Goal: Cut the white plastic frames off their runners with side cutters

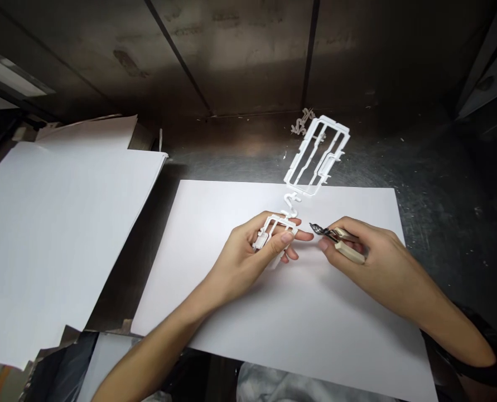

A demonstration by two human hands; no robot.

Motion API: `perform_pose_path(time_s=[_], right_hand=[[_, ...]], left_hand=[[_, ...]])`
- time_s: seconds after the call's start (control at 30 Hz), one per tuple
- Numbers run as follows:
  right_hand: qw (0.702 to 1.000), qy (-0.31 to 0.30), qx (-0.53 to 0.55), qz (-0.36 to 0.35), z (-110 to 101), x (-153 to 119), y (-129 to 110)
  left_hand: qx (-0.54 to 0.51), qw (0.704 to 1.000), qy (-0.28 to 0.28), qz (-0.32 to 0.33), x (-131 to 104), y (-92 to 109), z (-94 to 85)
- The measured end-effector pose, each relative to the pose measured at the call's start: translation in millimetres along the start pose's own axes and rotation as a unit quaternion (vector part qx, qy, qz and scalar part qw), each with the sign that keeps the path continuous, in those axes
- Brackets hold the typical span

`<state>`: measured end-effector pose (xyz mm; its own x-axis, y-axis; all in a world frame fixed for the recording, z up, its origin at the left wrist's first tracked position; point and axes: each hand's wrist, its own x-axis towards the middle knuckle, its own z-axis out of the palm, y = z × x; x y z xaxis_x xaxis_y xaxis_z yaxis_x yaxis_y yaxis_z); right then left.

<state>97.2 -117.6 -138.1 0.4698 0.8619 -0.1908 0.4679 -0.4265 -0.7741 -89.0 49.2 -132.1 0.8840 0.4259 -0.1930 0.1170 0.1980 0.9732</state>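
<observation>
My left hand (265, 240) is closed around one end of a white plastic moulded part (317, 153), with the thumb pressing on its near frame. The piece has two openwork rectangular frames joined by a wavy runner (290, 204); the larger frame sticks out up and away from the hand. In my right hand (359, 245) is a pair of cutting pliers (348, 251) with cream handles. Their dark jaws (318, 229) point left toward my left fingertips, apart from the plastic part. Part of the near frame is hidden behind my left thumb.
A large white sheet (307, 329) lies under my hands on the dark metal table (440, 234). White sheets or boards (64, 223) are stacked on a box at left. Small grey plastic scraps (302, 121) lie near the back metal wall (248, 56).
</observation>
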Motion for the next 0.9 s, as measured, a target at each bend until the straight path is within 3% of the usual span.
perform_pose_path(time_s=[0.17,0.37,0.63,0.9], right_hand=[[1.000,-0.026,-0.013,0.006,-1.0,-1.2,1.2],[0.999,-0.037,-0.034,0.009,1.8,-1.6,4.0],[0.998,-0.061,-0.031,-0.005,2.3,-3.9,4.3],[0.998,-0.063,-0.021,0.003,2.6,-2.6,4.9]], left_hand=[[0.046,0.999,-0.009,0.026,-2.7,4.4,3.0],[0.071,0.997,0.004,-0.010,-5.6,6.7,3.8],[0.031,0.999,-0.006,0.018,-3.5,2.1,4.7],[-0.016,1.000,0.013,0.006,-3.7,1.0,4.1]])
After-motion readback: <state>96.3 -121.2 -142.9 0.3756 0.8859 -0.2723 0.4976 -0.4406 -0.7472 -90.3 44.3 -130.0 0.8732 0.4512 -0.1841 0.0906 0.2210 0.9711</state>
